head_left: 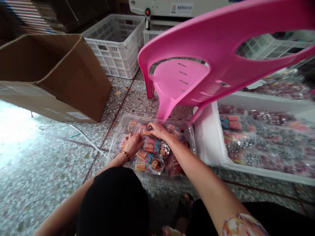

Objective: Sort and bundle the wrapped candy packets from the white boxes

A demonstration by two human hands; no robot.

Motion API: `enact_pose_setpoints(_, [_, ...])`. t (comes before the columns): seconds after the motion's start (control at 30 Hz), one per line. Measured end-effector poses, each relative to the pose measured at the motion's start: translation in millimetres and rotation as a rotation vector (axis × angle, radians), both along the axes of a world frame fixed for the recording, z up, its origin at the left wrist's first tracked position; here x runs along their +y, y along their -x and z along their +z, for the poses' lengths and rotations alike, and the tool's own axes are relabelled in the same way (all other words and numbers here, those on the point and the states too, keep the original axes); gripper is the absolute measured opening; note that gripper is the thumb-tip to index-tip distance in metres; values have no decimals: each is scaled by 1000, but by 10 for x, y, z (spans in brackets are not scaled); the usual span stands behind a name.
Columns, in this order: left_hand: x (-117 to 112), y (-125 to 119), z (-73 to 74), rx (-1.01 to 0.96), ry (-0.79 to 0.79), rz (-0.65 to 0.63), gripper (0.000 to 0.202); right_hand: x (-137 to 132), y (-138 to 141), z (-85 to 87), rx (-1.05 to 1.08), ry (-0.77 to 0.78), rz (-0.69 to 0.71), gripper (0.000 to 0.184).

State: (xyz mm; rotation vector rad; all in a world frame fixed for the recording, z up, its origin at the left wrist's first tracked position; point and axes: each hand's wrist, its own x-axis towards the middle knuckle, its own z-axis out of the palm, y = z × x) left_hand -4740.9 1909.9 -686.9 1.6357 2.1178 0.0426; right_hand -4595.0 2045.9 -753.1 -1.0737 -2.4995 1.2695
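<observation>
touching packets [153, 147] in our clear tray [192, 139] | left hand [133, 144], right hand [157, 130]: fingers half-curled, whether gripping we cannot tell | white box [208, 131]: further packets [232, 122]

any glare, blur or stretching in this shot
Head view, left edge: glare washes the floor out to white; head view, upper right: the pink chair looks stretched, perhaps by the lens; head view, centre: packets show small glints.
</observation>
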Motion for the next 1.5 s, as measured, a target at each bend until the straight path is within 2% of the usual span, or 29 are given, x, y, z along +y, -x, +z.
enact_pose_setpoints(0.1, [-48, 14, -38, -78, -45, 57, 8, -5, -10, 2, 2, -43, 15, 39])
enact_pose_setpoints(0.23, [-65, 5, -51, -135, -64, 110, 7, 9, -50, 52, 4, -22, 42, 43])
enact_pose_setpoints(0.37, [-42, -44, -31, -148, -34, 133, 5, -9, -93, 125, -15, -40, 92, 36])
enact_pose_setpoints(0.6, [-102, -73, -23, -138, -120, 168, 13, -121, -115, 184, -76, -86, -27, 42])
enact_pose_setpoints(0.77, [-178, -79, -48, -69, -224, 68, 15, -136, -91, 198, -75, -55, 28, 35])
enact_pose_setpoints(0.9, [-205, -78, -91, -61, -247, 76, 16, -94, -116, 186, 1, 54, -12, 19])
enact_pose_setpoints(0.97, [-212, -74, -114, -67, -256, 57, 16, -101, -131, 162, 52, 154, 80, 14])
enact_pose_setpoints(1.07, [-222, -67, -136, -94, -266, 40, 16, -149, -140, 127, 52, 232, 206, 16])
enact_pose_setpoints(1.2, [-236, -49, -122, -137, -244, 74, 14, -185, -160, 130, -1, 245, 241, 14])
enact_pose_setpoints(1.3, [-246, -32, -94, -161, -195, 123, 6, -165, -213, 143, 69, 282, 228, 15])
enact_pose_setpoints(1.43, [-254, -27, -69, -226, -156, 123, 29, -132, -285, 126, 165, 333, 134, 14])
enact_pose_setpoints(1.5, [-246, -30, -59, -232, -148, 128, 33, -118, -304, 113, 205, 361, 97, 13])
